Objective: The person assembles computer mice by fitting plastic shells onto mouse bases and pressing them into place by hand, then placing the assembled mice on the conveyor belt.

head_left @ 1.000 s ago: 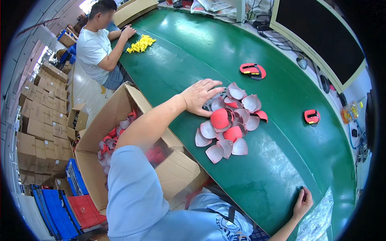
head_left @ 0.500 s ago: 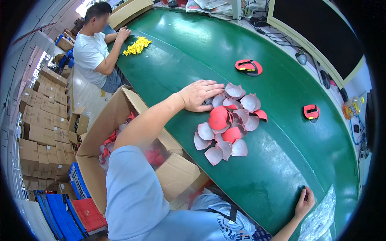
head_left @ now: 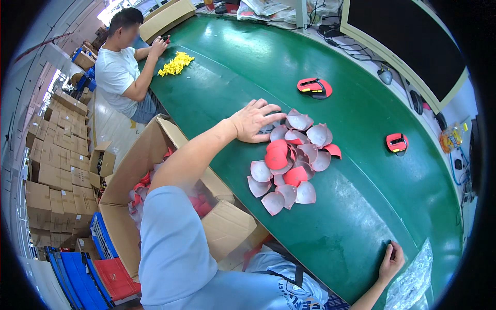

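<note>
My left hand [head_left: 257, 122] reaches over the left edge of a loose pile of curved red plastic shells [head_left: 295, 176], with its fingers spread. Many of the shells lie with their pale grey insides up. Something greyish shows partly under my left fingers, mostly covered by the hand. My right hand [head_left: 391, 262] rests at the near right of the green table [head_left: 341, 232]. Its fingers are loosely curled, and nothing shows in them. Close beside it lies a clear plastic bag [head_left: 413, 279].
An open cardboard box [head_left: 121, 206] with more red shells stands beneath my left arm. Two red-and-black pieces [head_left: 314, 89] lie farther off, near a monitor [head_left: 408, 46]. A co-worker [head_left: 119, 67] sits at the far left by a yellow heap [head_left: 176, 63].
My left fingers have parted and lifted slightly at the pile's edge. My right hand stays put. A small red-and-black piece now shows in the co-worker's hands. The view has shifted slightly.
</note>
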`<state>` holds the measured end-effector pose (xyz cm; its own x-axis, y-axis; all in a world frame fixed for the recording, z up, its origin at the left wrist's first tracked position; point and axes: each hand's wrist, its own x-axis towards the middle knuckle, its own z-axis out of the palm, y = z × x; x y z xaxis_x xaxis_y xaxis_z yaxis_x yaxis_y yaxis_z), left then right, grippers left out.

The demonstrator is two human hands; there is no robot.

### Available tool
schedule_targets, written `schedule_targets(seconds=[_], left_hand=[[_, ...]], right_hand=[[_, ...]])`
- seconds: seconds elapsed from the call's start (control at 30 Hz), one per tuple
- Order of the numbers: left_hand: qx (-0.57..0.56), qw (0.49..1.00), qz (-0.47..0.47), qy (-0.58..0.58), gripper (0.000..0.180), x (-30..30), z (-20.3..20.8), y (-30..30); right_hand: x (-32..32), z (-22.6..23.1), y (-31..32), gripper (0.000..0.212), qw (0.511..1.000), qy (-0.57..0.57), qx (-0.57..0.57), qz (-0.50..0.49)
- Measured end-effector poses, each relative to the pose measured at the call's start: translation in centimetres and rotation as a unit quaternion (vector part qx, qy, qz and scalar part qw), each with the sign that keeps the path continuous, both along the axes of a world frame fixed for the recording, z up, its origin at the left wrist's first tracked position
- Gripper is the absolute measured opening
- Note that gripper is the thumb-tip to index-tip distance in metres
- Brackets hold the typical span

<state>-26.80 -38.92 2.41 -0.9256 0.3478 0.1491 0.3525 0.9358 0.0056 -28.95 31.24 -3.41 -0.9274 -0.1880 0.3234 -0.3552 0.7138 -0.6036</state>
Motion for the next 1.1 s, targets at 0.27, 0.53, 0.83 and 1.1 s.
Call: schedule_targets(seconds=[0.27,0.53,0.83,1.1], left_hand=[[0.106,0.99,0.073,0.056,0.058,-1.5,-1.9,1.6],[0.105,0.982,0.119,0.107,0.033,-1.6,-2.5,2.6],[0.038,0.983,0.127,0.123,0.024,-1.1,-2.0,2.0],[0.167,0.972,0.139,0.094,0.03,-4.5,-1.4,1.8]], right_hand=[[0.0,0.6,-0.2,0.015,1.0,-0.011,0.022,-0.011],[-0.1,0.0,0.2,0.015,1.0,-0.009,-0.004,-0.023],[0.2,0.4,-1.4,0.013,1.0,0.013,-0.009,0.006],[1.5,2.6,-1.2,0.01,0.999,0.052,0.01,0.011]])
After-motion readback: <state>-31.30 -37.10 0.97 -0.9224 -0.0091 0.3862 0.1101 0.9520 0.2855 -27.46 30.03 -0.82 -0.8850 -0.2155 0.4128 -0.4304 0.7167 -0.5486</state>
